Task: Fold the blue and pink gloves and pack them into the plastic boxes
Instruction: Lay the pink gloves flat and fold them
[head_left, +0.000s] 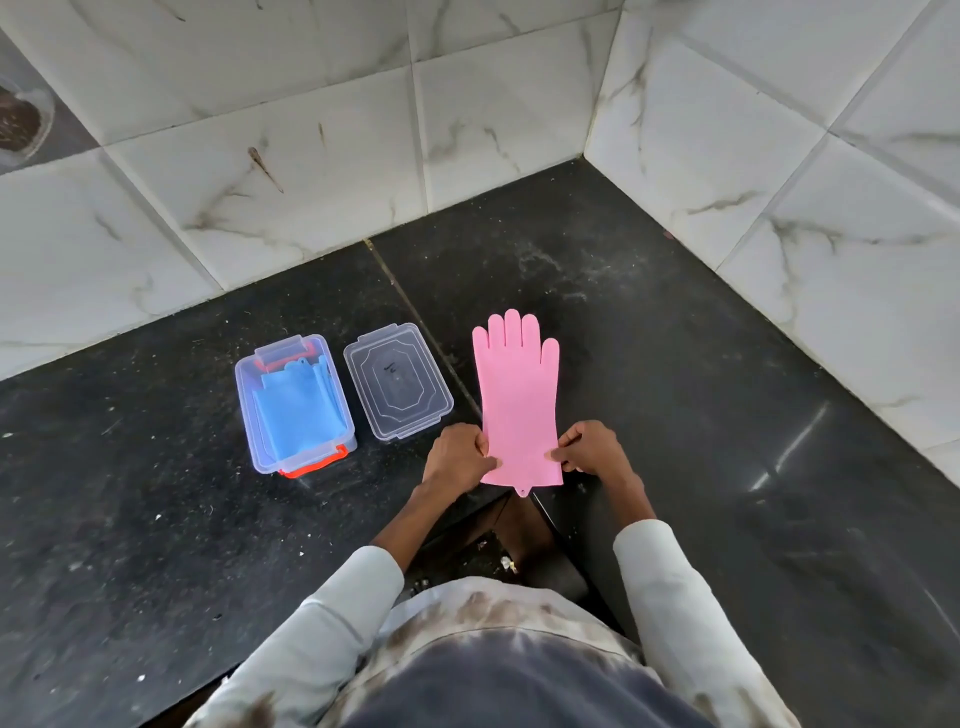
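A pink glove (517, 395) lies flat on the black counter, fingers pointing away from me. My left hand (457, 457) pinches the left edge of its cuff and my right hand (589, 449) pinches the right edge. To the left stands a clear plastic box (244, 410) with red latches, holding folded blue gloves (298, 410). Between the box and the pink glove lies a clear lid (397, 382), flat on the counter.
The black stone counter (675, 389) fills a corner, with white marble tile walls (311, 156) behind and to the right. A counter seam runs diagonally beside the lid. A round drain-like object (18, 122) shows at the far left.
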